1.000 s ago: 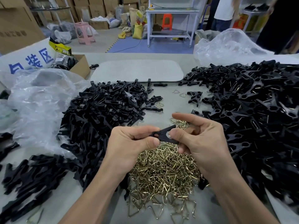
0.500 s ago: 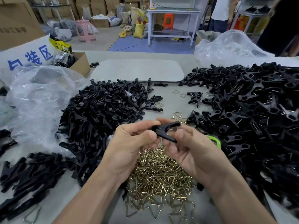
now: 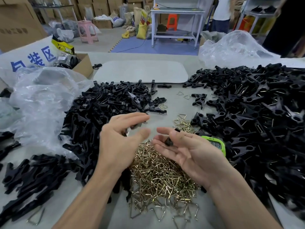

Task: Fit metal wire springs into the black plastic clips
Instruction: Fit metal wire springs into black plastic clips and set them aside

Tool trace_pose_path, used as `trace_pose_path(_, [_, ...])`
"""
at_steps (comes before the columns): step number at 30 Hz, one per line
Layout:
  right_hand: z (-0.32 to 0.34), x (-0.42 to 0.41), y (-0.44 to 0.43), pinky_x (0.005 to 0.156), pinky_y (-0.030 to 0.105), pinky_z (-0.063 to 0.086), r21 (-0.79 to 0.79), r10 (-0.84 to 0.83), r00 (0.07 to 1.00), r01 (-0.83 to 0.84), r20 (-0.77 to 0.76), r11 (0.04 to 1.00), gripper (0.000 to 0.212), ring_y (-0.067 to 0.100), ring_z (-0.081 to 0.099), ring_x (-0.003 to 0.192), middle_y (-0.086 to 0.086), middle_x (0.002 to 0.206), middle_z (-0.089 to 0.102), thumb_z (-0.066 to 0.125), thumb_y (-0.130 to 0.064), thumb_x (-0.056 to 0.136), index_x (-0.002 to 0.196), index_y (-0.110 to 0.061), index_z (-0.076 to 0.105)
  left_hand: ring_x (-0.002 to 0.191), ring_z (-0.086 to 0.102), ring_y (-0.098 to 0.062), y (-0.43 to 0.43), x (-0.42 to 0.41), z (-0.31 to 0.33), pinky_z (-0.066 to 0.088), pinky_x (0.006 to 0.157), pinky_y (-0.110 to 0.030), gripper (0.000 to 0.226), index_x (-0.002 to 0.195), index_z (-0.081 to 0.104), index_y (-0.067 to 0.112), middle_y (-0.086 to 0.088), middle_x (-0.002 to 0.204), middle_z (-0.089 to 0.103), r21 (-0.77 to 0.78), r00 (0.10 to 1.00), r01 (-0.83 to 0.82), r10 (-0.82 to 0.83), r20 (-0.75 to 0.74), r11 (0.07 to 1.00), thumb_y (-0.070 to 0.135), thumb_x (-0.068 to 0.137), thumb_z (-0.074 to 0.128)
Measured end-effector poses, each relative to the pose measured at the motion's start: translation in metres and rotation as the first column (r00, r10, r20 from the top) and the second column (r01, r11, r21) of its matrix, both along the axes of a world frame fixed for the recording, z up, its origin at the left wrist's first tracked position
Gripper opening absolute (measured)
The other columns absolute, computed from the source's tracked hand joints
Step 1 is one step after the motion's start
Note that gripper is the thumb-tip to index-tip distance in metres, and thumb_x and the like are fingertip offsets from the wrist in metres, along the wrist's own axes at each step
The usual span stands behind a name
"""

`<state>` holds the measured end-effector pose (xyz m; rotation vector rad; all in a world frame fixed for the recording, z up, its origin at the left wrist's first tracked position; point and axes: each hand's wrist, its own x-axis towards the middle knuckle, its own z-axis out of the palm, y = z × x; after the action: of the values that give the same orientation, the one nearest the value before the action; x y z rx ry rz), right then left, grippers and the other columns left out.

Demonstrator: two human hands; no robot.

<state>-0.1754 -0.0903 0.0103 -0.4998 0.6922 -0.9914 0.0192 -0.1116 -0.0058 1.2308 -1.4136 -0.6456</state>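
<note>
My right hand point(image 3: 189, 152) lies palm up over the heap of brass wire springs point(image 3: 161, 177), and its thumb pins a black plastic clip point(image 3: 169, 142) against the fingers. A small gap separates it from my left hand point(image 3: 120, 142), which hovers to the left with fingers spread and relaxed, blurred by motion, holding nothing I can make out. A heap of black clips point(image 3: 105, 104) lies at the left, partly behind that hand. A larger heap of clips point(image 3: 255, 116), many with wire showing, fills the right side.
A green-framed device point(image 3: 217, 142) lies behind my right hand. Crumpled clear plastic bags point(image 3: 41, 104) sit at the left and back right. A flat grey board point(image 3: 140, 71) and an open cardboard box point(image 3: 82, 65) lie further back. More clips point(image 3: 29, 179) lie at front left.
Both hands gripped one clip together before. Now my left hand has let go and drawn left, opening its fingers, while my right hand has turned palm up and keeps the clip.
</note>
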Motion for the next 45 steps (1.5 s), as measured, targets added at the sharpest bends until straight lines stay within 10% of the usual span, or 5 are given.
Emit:
trace_pose_path(10, [-0.001,-0.005,-0.003,0.078,0.032,0.064,-0.121,-0.143,0.956,0.115,-0.258,0.986,0.025,0.030,0.076,0.092,0.023,0.102,0.076,0.072,-0.005,0.073,0.095,0.005,0.079,0.044,0.047,-0.004,-0.011,0.033,0.000,0.036,0.041,-0.010,0.042,0.085,0.080,0.051,0.011,0.067,0.074,0.150,0.915,-0.382,0.396,-0.076,0.912,0.011,0.086,0.069])
trace_pose_path(21, [0.032,-0.033,-0.034,0.100,0.038,0.056,-0.327,-0.127,0.990,0.102,-0.055,0.939,0.086,0.027,0.063,0.129,0.009,0.143,0.063,0.086,-0.038,0.073,0.148,-0.015,0.051,0.120,0.055,-0.022,-0.007,0.027,-0.011,0.041,0.105,-0.041,0.097,0.165,0.010,0.031,0.000,0.132,0.064,-0.010,0.663,-0.333,0.241,0.708,0.943,0.031,0.090,0.071])
trace_pose_path(29, [0.005,0.040,-0.107,0.107,0.035,0.045,-0.209,-0.325,-0.146,-0.514,-0.935,0.832,0.066,0.029,0.057,0.128,0.008,0.149,0.056,0.049,-0.001,0.097,0.159,-0.016,0.032,0.121,0.055,-0.023,-0.015,0.030,-0.025,0.041,0.097,-0.039,0.037,0.128,0.069,0.027,0.005,0.134,0.058,-0.036,0.492,-0.210,0.138,0.860,0.977,0.024,0.092,0.066])
trace_pose_path(35, [-0.006,0.050,-0.110,0.080,0.037,0.043,-0.218,-0.448,-0.375,-0.517,-0.811,0.827,0.017,0.029,0.059,0.087,0.006,0.083,0.062,0.050,0.000,0.091,0.088,-0.013,0.061,0.096,0.059,-0.021,-0.015,0.034,-0.023,0.044,0.079,-0.036,0.019,0.102,0.080,0.024,0.007,0.104,0.063,-0.095,0.647,-0.226,0.222,0.729,0.970,0.014,0.086,0.079])
trace_pose_path(45, [0.000,0.028,-0.011,0.068,0.013,0.056,-0.623,-0.608,0.286,0.043,-0.741,0.781,0.028,-0.006,0.069,0.078,-0.033,0.082,0.071,0.080,-0.020,0.087,0.079,-0.044,0.069,0.067,0.068,-0.024,-0.010,0.031,-0.010,0.043,0.077,-0.026,0.037,0.116,0.080,0.019,0.003,0.083,0.079,-0.376,0.661,-0.416,0.559,0.501,0.828,0.003,0.083,0.082])
